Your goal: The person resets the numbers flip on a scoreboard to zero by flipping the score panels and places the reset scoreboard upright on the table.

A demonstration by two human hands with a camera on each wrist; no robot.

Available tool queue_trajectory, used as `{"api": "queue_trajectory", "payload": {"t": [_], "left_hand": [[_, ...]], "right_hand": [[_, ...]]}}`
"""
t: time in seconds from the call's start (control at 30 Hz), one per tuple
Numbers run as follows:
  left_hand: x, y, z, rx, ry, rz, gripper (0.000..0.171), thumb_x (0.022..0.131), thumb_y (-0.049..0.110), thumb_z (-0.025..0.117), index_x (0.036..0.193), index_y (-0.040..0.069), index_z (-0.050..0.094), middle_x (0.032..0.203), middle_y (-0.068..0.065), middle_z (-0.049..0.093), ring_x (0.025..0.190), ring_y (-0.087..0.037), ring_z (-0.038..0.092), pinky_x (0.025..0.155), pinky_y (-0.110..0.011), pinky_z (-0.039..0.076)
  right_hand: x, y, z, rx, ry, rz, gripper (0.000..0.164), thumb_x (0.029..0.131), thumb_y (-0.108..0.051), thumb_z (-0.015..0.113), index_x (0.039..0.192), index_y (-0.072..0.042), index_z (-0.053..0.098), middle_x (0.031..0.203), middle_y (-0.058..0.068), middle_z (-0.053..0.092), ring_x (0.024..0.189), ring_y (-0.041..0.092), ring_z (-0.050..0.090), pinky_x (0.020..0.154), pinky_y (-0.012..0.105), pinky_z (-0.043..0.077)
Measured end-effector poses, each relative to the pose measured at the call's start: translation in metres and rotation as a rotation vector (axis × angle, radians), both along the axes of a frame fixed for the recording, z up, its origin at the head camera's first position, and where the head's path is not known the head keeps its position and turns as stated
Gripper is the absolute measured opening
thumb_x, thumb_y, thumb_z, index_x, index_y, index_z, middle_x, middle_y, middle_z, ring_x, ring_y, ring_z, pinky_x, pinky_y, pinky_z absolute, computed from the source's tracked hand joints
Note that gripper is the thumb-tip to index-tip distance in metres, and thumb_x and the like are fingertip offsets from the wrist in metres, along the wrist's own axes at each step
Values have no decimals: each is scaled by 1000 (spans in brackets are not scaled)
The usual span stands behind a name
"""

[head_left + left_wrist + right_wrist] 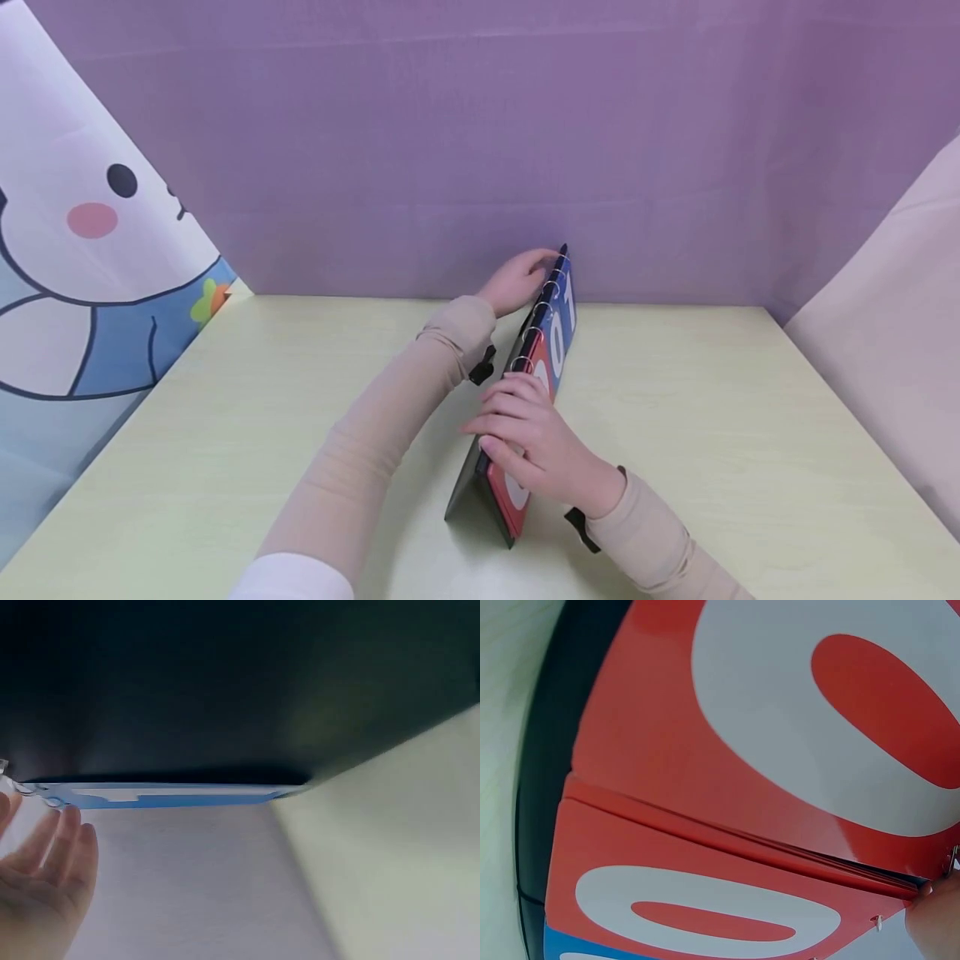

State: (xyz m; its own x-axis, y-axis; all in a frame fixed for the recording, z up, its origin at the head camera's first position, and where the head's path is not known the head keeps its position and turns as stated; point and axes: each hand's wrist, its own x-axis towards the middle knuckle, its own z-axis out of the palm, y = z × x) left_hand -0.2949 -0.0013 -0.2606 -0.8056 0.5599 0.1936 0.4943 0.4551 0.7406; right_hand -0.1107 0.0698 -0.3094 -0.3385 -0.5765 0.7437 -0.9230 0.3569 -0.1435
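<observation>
A flip scoreboard [557, 350] stands tent-like on the table, running away from me, with ringed number cards along its top. My left hand [517, 282] reaches to its far top end, fingers extended; in the left wrist view, the left hand's fingertips [69, 817] are right at the rings, beside the dark back panel [187, 690]. My right hand [538, 433] rests over the near top edge with loosely bent fingers. Red cards showing white zeros [652, 742] fill the right wrist view, and part of that hand [936, 919] shows at their ringed edge.
The pale table [712, 433] extends on both sides of the scoreboard. A purple cloth backdrop [450, 150] rises behind its far end. A cartoon-printed cloth [60, 275] hangs at left, a plain pale cloth [892, 333] at right.
</observation>
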Motion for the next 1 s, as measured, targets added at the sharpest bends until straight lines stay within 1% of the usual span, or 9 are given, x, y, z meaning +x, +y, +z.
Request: {"api": "queue_trajectory", "payload": {"t": [0.17, 0.3, 0.37, 0.53, 0.57, 0.63, 0.8, 0.97, 1.0], "left_hand": [[-2, -5, -18, 16, -81, 68, 42, 101, 15, 38, 141, 5, 40, 143, -14, 45, 132, -25, 43, 110, -34, 35], [-6, -10, -35, 49, -213, 80, 45, 101, 22, 40, 141, 3, 38, 141, -15, 47, 125, -26, 49, 102, -35, 42], [-27, -10, -63, 105, -296, 48, 50, 100, 33, 42, 140, 4, 40, 138, -15, 49, 116, -26, 56, 91, -35, 49], [-79, -9, -130, 190, -546, -16, 60, 94, 50, 48, 141, 13, 39, 130, -11, 53, 104, -22, 59, 82, -36, 52], [-80, -10, -134, 192, -575, -18, 62, 93, 51, 49, 141, 13, 39, 127, -12, 55, 103, -22, 60, 82, -36, 52], [-70, -13, -130, 193, -621, -5, 60, 95, 48, 49, 142, 13, 37, 125, -15, 56, 103, -23, 61, 84, -36, 52], [-33, -18, -103, 178, -664, 53, 56, 99, 38, 43, 144, 8, 33, 129, -19, 54, 108, -25, 61, 91, -37, 50], [-69, -17, -144, 262, -695, 20, 62, 94, 45, 51, 140, 7, 37, 121, -19, 60, 102, -23, 65, 83, -34, 53], [-67, -18, -142, 274, -701, 22, 62, 95, 44, 50, 141, 5, 35, 122, -21, 59, 104, -24, 64, 85, -34, 53]], "right_hand": [[1, 0, 0, 9, -2, -6, 46, 103, -32, 31, 91, -14, 72, 91, -3, 68, 99, 18, 53, 99, 42, 33], [1, 0, 0, 16, -8, -12, 47, 103, -33, 31, 92, -14, 72, 92, -3, 68, 100, 17, 53, 99, 42, 33], [1, 0, -1, 17, -10, -12, 46, 103, -33, 31, 92, -14, 72, 92, -4, 68, 100, 17, 53, 99, 42, 33], [1, 1, -1, 17, -1, -6, 45, 103, -32, 32, 93, -14, 72, 93, -4, 69, 100, 17, 53, 98, 40, 33], [0, 1, -2, 17, 2, -5, 45, 103, -32, 32, 92, -15, 72, 93, -4, 69, 100, 17, 53, 98, 40, 33], [0, 1, -2, 13, 5, -4, 45, 103, -31, 32, 92, -15, 72, 93, -4, 69, 99, 18, 53, 98, 39, 33], [-1, 0, -2, 7, 8, -3, 44, 103, -31, 33, 92, -14, 72, 92, -4, 69, 98, 17, 53, 97, 39, 33], [-1, 0, -2, 7, 9, 0, 44, 103, -31, 33, 92, -14, 72, 92, -4, 68, 98, 17, 52, 97, 39, 33], [-1, 0, -2, 7, 10, 1, 44, 103, -31, 33, 92, -14, 72, 92, -4, 68, 98, 17, 53, 97, 39, 33]]}}
